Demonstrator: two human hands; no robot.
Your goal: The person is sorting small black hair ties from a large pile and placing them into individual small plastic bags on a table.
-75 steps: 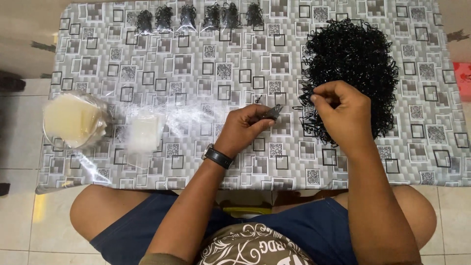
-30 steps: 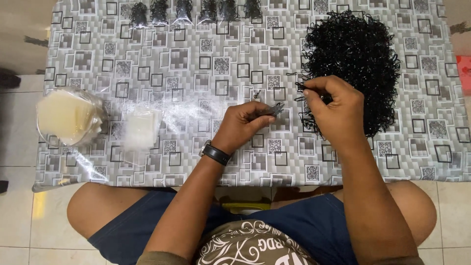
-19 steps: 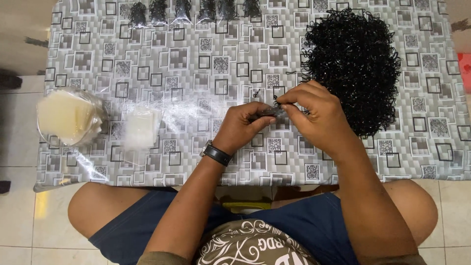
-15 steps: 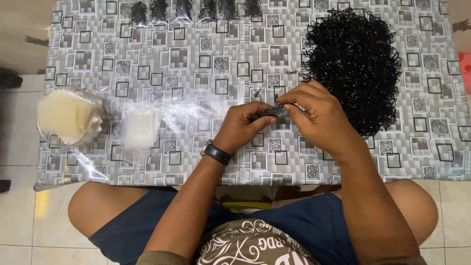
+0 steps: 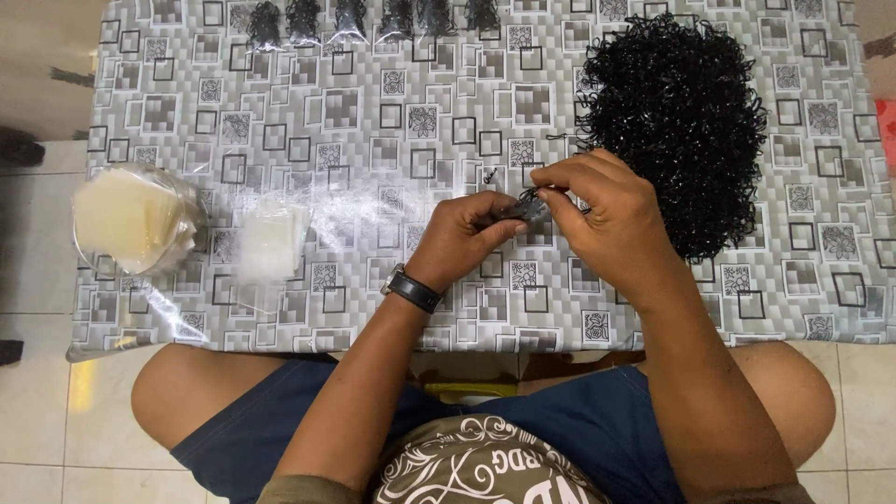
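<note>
- Hands meet over the table [image 5: 373,121]: left hand [image 5: 464,235] pinches a small bundle of black loops [image 5: 529,207], right hand [image 5: 602,210] grips the bundle's other end, fingertips closed on it.
- Risk I'd guess: the thin loops could slip out of the pinch and scatter, since the grip is tiny.
- Big black pile [image 5: 686,131] sits just past the right hand.
- Hard to tell exactly what the bundle is, fingers cover most of it.
- Clear bags [image 5: 271,245] and a plastic tub [image 5: 135,219] lie well off to the left.

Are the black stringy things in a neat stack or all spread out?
Spread out: the black loops lie in one loose, tangled heap on the table.
</note>
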